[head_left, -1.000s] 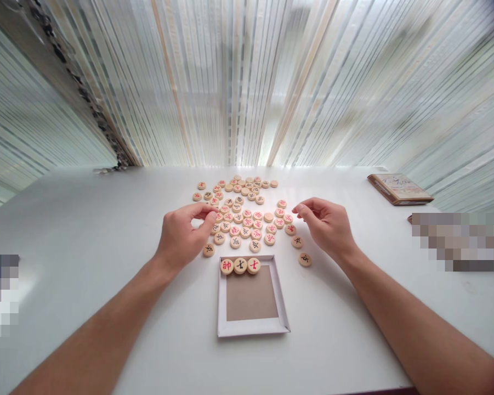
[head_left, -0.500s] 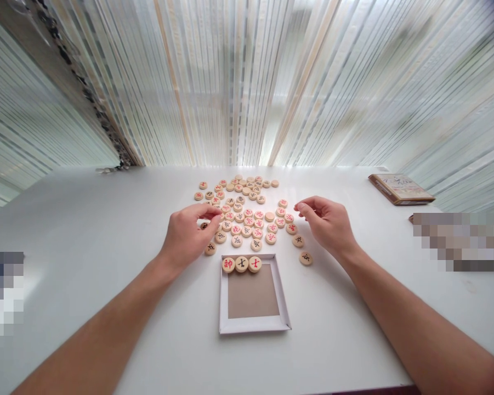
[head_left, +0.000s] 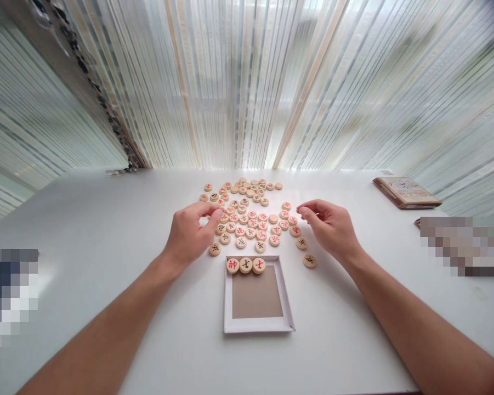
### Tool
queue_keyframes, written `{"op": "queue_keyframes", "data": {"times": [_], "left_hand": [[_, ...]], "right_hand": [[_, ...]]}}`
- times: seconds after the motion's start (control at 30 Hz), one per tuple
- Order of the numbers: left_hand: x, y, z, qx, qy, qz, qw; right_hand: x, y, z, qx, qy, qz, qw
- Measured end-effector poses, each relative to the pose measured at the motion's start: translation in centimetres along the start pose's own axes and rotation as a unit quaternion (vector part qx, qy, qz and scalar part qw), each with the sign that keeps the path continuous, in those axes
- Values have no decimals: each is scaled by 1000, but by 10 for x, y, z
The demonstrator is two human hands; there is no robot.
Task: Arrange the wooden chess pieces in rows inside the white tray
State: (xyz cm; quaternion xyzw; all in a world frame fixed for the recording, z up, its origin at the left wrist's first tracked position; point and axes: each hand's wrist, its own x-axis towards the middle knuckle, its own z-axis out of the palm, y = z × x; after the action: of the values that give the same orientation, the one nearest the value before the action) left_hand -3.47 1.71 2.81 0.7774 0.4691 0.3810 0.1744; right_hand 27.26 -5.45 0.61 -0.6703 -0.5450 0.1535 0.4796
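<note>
Round wooden pieces (head_left: 252,223) with red or black characters lie scattered over the middle of the white table. Nearer me is a shallow white box tray (head_left: 227,302) with a brown inside. Three pieces stand in a row along its far edge: a red one (head_left: 232,266), a black one (head_left: 245,265) and another red one (head_left: 259,265). My left hand (head_left: 195,227) hovers at the left side of the scattered pieces, thumb and fingers bent close together. At their right side is my right hand (head_left: 327,224), its thumb and fingertips pinched, any held thing too small to see.
A flat printed box (head_left: 407,192) lies at the far right of the table (head_left: 107,230). Closer on the right is a blurred-out object (head_left: 460,244), and another blurred patch (head_left: 10,291) shows at the left edge. A striped curtain (head_left: 230,82) hangs behind the table.
The whole view has shifted slightly, so everything appears a little further right and lower. My left thumb has come nearer its fingertips. The three pieces in the tray stay in place.
</note>
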Motion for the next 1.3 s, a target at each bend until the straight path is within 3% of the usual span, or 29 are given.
{"op": "queue_keyframes", "data": {"times": [0.37,0.63,0.87,1.07,1.3], "left_hand": [[20,-4,1,-5,3,2,1000],[49,-9,6,3,-7,20,1000],[73,-24,5,25,15,26,999],[72,-33,12,46,1,32,998],[73,-37,12,57,3,29,998]], "right_hand": [[13,-19,4,6,-53,-4,999],[78,-33,20,-23,-59,-17,998],[120,-26,47,-106,-64,-72,990],[122,-5,64,-187,-148,-153,959],[115,-11,53,-251,-232,-197,919]]}}
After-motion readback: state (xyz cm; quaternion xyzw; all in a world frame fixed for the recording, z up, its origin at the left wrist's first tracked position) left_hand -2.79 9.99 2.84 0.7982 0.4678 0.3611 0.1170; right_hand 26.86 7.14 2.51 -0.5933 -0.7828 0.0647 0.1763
